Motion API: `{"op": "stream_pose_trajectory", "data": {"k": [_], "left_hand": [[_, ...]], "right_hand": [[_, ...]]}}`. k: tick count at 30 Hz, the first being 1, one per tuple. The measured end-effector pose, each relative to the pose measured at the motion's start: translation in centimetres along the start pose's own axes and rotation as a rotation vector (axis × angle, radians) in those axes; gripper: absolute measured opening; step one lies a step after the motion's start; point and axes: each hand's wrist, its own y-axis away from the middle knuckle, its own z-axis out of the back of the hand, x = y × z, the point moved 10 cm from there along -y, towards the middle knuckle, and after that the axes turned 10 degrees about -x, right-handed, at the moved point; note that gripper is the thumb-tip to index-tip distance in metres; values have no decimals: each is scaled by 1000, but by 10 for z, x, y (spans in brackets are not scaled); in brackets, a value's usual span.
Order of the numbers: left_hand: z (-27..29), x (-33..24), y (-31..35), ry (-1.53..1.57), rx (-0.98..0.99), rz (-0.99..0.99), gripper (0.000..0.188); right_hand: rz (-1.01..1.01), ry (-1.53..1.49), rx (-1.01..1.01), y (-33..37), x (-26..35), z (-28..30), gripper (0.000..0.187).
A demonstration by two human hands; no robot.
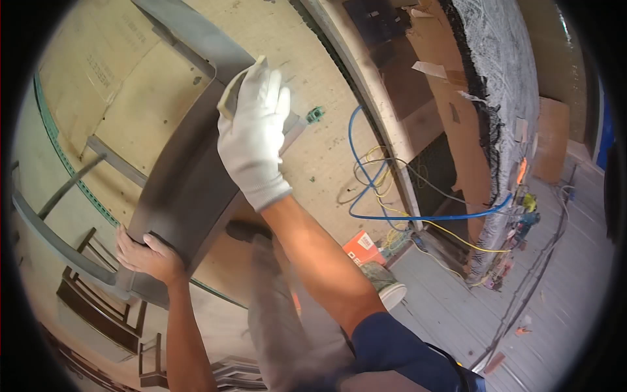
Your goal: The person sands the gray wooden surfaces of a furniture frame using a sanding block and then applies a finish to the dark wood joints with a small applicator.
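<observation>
Ahead on my left, a flat, pale tan board [121, 52] carries faint printed lettering [101, 70]. To my right, a bright orange-red rectangular box [356, 249] bears print and a white label [366, 240]. Farther ahead, a flat dark-blue piece [366, 26] shows tiny pale marks [375, 14], too small for me to read.

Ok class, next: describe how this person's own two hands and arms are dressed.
The right hand wears a white fabric work glove with a greyish cuff at the wrist. The right forearm is uncovered below a short, dark navy sleeve. The left hand has no glove, and the visible left forearm is bare; its sleeve is out of view.
</observation>
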Motion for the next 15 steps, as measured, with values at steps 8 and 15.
{"op": "stream_pose_trajectory", "data": {"k": [8,15], "left_hand": [[0,-1,2,-8,10,-31,56],[1,1,3,0,-4,-68,56]], "right_hand": [[99,5,67,3,2,-19,97],[153,105,91,25,22,-15,96]]}}
